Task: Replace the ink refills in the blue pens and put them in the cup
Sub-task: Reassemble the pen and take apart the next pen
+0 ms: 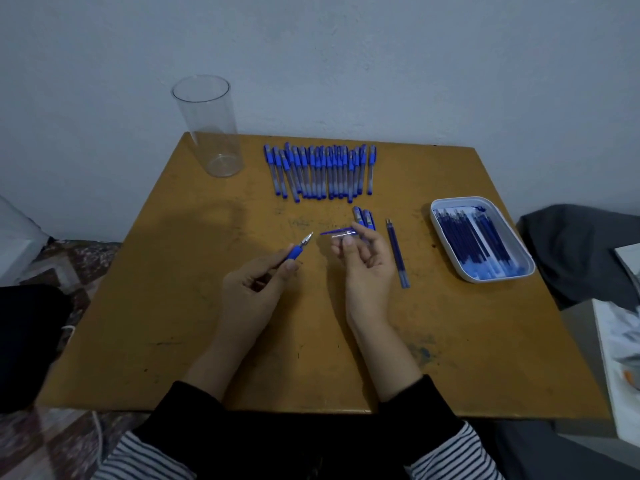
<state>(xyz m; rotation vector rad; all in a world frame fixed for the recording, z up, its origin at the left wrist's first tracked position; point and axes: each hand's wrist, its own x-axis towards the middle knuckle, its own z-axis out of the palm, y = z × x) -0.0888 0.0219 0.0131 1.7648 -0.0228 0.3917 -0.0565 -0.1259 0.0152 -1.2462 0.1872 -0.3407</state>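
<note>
The left hand (258, 285) grips an uncapped pen (298, 248), tip out. The right hand (363, 258) pinches its cap (337, 232), apparently for recapping; the cup (211, 128) stands empty, far left.

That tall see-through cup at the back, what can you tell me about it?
The cup is a tall, straight-sided cylinder of clear material, probably plastic, with an open round rim and a thicker base. It stands upright on the far left corner of the yellow-brown table, left of the row of blue pens and apart from them. It looks empty: no pen is inside yet. Neither hand touches it.
</note>
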